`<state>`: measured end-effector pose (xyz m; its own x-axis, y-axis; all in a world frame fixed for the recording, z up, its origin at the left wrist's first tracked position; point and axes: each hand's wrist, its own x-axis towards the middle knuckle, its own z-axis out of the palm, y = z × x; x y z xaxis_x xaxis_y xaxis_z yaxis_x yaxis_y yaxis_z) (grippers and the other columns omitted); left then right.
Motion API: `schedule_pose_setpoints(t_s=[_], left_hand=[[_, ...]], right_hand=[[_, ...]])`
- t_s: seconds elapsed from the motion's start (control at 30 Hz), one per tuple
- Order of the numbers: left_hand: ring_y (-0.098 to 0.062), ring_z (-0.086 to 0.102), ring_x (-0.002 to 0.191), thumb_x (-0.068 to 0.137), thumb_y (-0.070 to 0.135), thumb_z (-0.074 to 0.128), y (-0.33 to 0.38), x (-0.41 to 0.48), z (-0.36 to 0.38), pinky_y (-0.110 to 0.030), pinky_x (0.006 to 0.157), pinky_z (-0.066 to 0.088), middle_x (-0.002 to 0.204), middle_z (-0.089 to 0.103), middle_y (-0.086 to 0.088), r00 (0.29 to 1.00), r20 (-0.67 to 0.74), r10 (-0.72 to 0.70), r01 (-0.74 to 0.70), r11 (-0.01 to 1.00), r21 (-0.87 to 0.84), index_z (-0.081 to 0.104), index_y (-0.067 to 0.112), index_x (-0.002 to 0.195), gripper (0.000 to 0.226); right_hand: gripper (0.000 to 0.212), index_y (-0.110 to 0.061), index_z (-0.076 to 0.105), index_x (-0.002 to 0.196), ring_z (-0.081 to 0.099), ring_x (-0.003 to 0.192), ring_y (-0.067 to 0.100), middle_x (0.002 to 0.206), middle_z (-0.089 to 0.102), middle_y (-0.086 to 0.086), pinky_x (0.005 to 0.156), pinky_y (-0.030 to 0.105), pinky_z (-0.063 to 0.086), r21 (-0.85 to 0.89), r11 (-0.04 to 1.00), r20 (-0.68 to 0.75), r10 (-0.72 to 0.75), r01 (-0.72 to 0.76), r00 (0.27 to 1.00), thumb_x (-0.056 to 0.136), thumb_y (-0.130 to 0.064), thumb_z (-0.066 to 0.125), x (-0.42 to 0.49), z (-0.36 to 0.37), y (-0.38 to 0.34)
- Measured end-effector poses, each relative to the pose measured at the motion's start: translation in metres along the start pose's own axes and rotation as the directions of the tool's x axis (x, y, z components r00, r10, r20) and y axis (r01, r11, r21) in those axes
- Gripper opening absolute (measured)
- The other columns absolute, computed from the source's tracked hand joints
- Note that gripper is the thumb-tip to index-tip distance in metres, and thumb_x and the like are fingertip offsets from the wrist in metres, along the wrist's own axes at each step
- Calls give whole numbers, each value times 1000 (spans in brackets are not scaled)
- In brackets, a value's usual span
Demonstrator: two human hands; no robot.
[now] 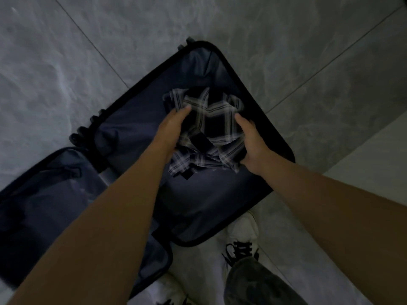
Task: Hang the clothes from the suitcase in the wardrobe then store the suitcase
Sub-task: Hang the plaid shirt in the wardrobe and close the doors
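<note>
A dark suitcase [222,205] lies open flat on the grey tiled floor, its lid half [44,205] spread to the lower left. In the right half sits a crumpled black-and-white plaid shirt [209,126]. My left hand [174,126] grips the shirt's left side, fingers curled over the fabric. My right hand [253,144] holds its right side, thumb on top. The bundle sits between both hands, just above the suitcase lining. The wardrobe is out of view.
Large grey marble-look floor tiles [308,51] surround the suitcase. The suitcase wheels [83,133] stick out at its left edge. My white shoes with black laces [240,245] stand at the suitcase's near edge, below a camouflage trouser leg [253,285].
</note>
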<state>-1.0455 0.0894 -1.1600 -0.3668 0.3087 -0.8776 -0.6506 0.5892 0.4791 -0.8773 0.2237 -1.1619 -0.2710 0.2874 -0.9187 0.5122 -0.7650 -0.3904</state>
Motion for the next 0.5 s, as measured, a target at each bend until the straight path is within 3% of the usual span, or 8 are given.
schedule_pose_setpoints(t_s=[0.1, 0.2, 0.37, 0.43, 0.5], left_hand=[[-19, 61, 119, 77, 73, 67, -14, 0, 17, -45, 103, 50, 136, 62, 6, 1000, 20, 5, -5, 1000, 15, 53, 29, 144, 82], [-21, 64, 121, 69, 78, 69, -34, -3, 25, -46, 104, 52, 139, 63, 2, 997, 76, -30, 34, 998, -51, 49, 28, 148, 95], [-19, 66, 120, 92, 55, 61, -62, -34, 27, -41, 100, 55, 134, 67, 1, 995, 94, 25, -7, 982, -189, 53, 28, 144, 59], [-18, 67, 118, 95, 51, 60, -67, -50, 28, -40, 100, 56, 132, 68, 1, 994, 96, 47, -25, 976, -217, 55, 27, 142, 53], [-20, 68, 117, 95, 50, 60, -69, -74, 27, -41, 100, 56, 131, 69, -1, 994, 103, 40, -17, 977, -215, 56, 26, 142, 53]], right_hand=[[89, -40, 39, 151, 59, 128, 25, 143, 59, -2, 106, 57, 47, 68, 997, 71, -28, 23, 997, 74, -72, 69, 10, 8, 5], [63, -31, 47, 148, 67, 119, 28, 134, 67, 5, 100, 52, 54, 119, 992, 136, -46, 30, 990, 92, -55, 62, 13, 16, 16], [67, -27, 45, 150, 65, 122, 32, 137, 64, 12, 101, 54, 52, 164, 986, 186, -24, -7, 982, 91, -50, 66, -7, 22, 28], [71, -28, 44, 151, 65, 122, 33, 138, 63, 12, 101, 55, 52, 176, 984, 181, -7, -25, 984, 89, -51, 70, -24, 23, 34], [59, -28, 49, 147, 66, 120, 32, 134, 66, 12, 100, 53, 53, 141, 990, 164, -20, -4, 986, 94, -46, 67, -47, 27, 40]])
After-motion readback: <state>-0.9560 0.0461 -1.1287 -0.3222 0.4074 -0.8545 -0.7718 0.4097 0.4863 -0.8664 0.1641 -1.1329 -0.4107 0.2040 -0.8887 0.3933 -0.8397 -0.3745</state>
